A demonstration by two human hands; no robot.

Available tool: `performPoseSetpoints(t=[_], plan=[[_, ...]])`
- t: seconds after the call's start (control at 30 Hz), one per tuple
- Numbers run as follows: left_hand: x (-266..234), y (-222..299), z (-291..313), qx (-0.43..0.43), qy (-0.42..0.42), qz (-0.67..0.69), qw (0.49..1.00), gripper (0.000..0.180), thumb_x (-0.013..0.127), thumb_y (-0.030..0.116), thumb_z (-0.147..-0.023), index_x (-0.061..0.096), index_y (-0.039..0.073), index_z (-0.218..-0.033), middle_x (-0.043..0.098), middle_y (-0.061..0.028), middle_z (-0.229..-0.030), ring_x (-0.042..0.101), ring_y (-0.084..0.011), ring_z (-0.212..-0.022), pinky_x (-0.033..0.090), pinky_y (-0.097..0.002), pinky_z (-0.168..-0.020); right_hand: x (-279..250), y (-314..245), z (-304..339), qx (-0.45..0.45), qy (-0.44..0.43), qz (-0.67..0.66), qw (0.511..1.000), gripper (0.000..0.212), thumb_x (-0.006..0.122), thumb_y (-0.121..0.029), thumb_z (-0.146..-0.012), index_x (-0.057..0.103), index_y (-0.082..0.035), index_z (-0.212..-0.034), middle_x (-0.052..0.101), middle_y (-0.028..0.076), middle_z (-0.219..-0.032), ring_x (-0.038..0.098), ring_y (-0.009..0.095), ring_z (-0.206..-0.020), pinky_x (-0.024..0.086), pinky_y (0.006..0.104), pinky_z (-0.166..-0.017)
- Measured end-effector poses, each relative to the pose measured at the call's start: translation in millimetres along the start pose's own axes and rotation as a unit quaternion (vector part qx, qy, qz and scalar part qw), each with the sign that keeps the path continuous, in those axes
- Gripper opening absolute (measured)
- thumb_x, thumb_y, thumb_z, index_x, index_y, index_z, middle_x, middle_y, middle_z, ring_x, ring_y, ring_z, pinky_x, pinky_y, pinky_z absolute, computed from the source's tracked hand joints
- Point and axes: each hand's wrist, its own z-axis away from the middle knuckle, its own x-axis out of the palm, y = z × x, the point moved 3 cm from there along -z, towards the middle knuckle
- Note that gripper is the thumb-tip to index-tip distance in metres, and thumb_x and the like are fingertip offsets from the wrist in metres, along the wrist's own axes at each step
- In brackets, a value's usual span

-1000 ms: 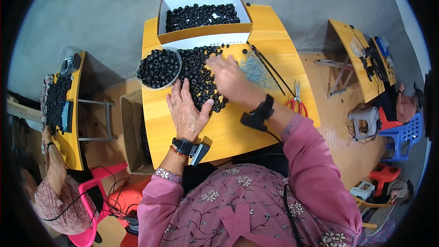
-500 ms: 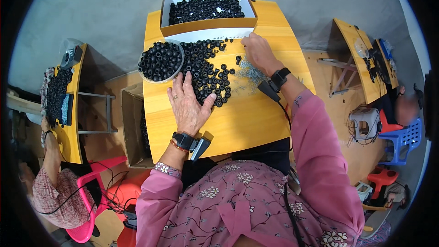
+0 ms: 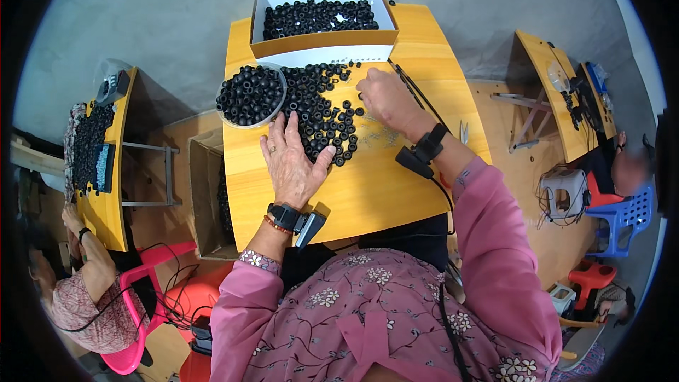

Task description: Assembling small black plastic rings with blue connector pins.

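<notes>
My left hand [image 3: 292, 163] lies open on the table with its fingers spread against the near left side of a pile of black ring-shaped pieces [image 3: 332, 124]. My right hand [image 3: 390, 101] is closed at the right edge of that pile. Its fingertips are bent together, and whatever they hold is hidden. Under and beside the right wrist lie small greyish bits [image 3: 375, 132], too small to name. Just beyond my left fingertips stands a clear round bowl [image 3: 284, 90], heaped with the same black pieces.
At the table's far edge stands a brown-rimmed white box [image 3: 322, 48] holding more black pieces. Thin dark rods [image 3: 410, 85] and scissors [image 3: 464, 132] lie right of my right hand. A cardboard box [image 3: 205, 198] stands left of the table [image 3: 346, 209]. Another person [image 3: 92, 290] works at the left table.
My right hand has come nearer and slightly left, uncovering the dark rods and scissors. The spread of greyish bits now looks smaller or more covered. My left hand has stayed put.
</notes>
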Motion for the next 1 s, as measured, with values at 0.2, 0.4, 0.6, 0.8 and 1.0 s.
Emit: performPoseSetpoints(t=[0.2, 0.4, 0.6, 0.8, 1.0], plan=[[0, 2, -2, -0.002, -0.006, 0.000, 1.000, 0.091, 0.075, 0.047, -0.081, 0.039, -0.002, -0.149, 0.037, -0.0280, -0.152, 0.034, -0.0429, -0.142, 0.018, -0.0591, -0.120, 13, -40, 2, -0.040, 0.051, -0.087, 0.994, 0.004, 0.062, -0.004, -0.082, 0.064, 0.000, -0.082, 0.058, 0.016, -0.085, 0.060, 0.034, -0.086, 0.050, 0.0461, -0.076], [-3, 1, 0, -0.003, -0.003, 0.007, 1.000, 0.090, 0.075, 0.046, -0.081, 0.039, -0.002, -0.148, 0.038, -0.0283, -0.152, 0.034, -0.0430, -0.143, 0.018, -0.0587, -0.120, -5, -81, 6, -0.024, 0.078, -0.217, 0.973, 0.030, 0.057, 0.005, -0.083, 0.065, 0.008, -0.111, 0.064, 0.017, -0.098, 0.062, 0.037, -0.098, 0.052, 0.0426, -0.090], [-3, 1, 0, -0.002, 0.003, 0.000, 1.000, 0.089, 0.074, 0.046, -0.082, 0.040, -0.002, -0.148, 0.038, -0.0287, -0.152, 0.035, -0.0432, -0.142, 0.019, -0.0586, -0.120, 0, -21, 9, 0.016, 0.145, -0.249, 0.957, 0.024, 0.060, 0.000, -0.087, 0.068, 0.003, -0.110, 0.066, 0.019, -0.096, 0.065, 0.038, -0.085, 0.055, 0.0416, -0.080], [-1, -1, 1, 0.000, 0.009, 0.006, 1.000, 0.092, 0.076, 0.049, -0.081, 0.040, -0.002, -0.148, 0.039, -0.0291, -0.151, 0.036, -0.0436, -0.141, 0.019, -0.0582, -0.120, -3, -30, 34, 0.045, 0.020, -0.195, 0.980, 0.024, 0.063, -0.002, -0.087, 0.067, 0.005, -0.109, 0.065, 0.022, -0.098, 0.065, 0.040, -0.090, 0.053, 0.0448, -0.081], [0, 1, -1, 0.012, 0.000, -0.005, 1.000, 0.096, 0.077, 0.052, -0.079, 0.040, -0.002, -0.148, 0.039, -0.0299, -0.151, 0.036, -0.0441, -0.141, 0.019, -0.0587, -0.119, 7, -64, 25, 0.050, -0.009, -0.175, 0.983, 0.027, 0.057, 0.005, -0.081, 0.068, 0.006, -0.106, 0.064, 0.021, -0.093, 0.063, 0.040, -0.092, 0.053, 0.0466, -0.082]])
